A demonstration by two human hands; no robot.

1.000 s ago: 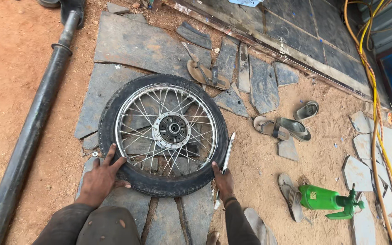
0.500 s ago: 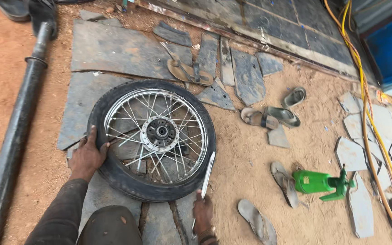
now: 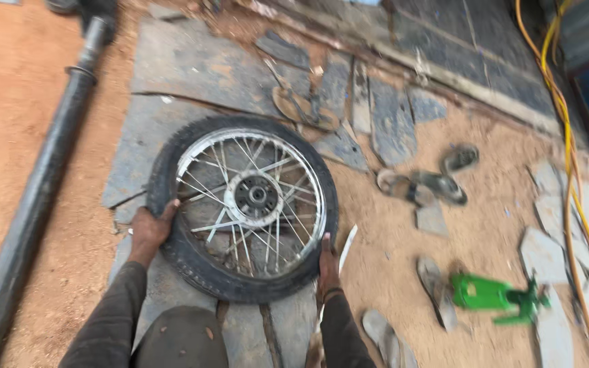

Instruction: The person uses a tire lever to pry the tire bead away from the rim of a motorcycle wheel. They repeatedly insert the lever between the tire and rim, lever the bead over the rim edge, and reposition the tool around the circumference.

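Note:
A spoked motorcycle wheel [image 3: 238, 285] with a black tyre lies flat on grey stone slabs [image 3: 199, 65], its silver hub [image 3: 256, 196] facing up. My left hand [image 3: 150, 229] grips the tyre's left edge, fingers curled over toward the rim. At the lower right of the tyre, my right hand [image 3: 326, 264] presses on the rubber with the fingers pointing up. A flat metal tyre lever [image 3: 346, 247] rests on the ground just right of that hand, untouched. My knee [image 3: 182, 337] shows below the wheel.
A long black pipe [image 3: 42, 197] runs along the red dirt at the left. Worn sandals [image 3: 438, 187] lie right of the wheel, with a green tool [image 3: 492, 296] further right. A yellow hose [image 3: 574, 204] trails down the right side among broken slabs.
My right hand has come up from the ground beside the lever onto the tyre's lower right edge. My left hand stays on the tyre's left side. The view has shifted and blurred.

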